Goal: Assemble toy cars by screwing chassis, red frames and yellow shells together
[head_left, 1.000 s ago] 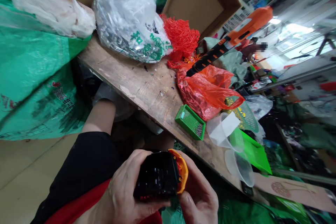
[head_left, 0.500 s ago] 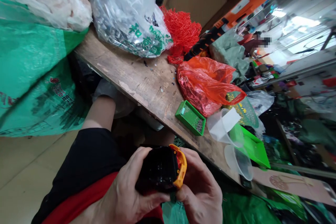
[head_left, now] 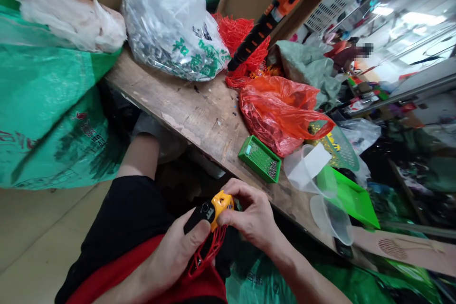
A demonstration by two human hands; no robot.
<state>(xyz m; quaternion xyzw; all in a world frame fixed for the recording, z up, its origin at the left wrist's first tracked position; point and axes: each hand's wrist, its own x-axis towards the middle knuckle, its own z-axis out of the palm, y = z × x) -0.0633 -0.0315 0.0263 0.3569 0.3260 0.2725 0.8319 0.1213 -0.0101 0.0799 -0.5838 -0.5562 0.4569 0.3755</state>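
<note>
Black casing (head_left: 200,213), between six and seven o'clock. Left hand (head_left: 174,249), seven o'clock: wrapped round it, thumb pressed on top, remaining fingers hidden, can't tell. Red strands (head_left: 213,245) dangle below, six o'clock; might get nipped or snagged should the orange cap (head_left: 220,203) above shift. Right hand (head_left: 245,209), five to six, pinches cap between thumb and fingers; smooth plastic, loose grip could let it slip. Green tray (head_left: 254,169) at four, on table (head_left: 204,116).

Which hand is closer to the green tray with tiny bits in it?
Right. In the picture, the right hand is just below the green tray, gripping the yellow part; the left hand is farther off, lower and left, holding the black part.
</note>
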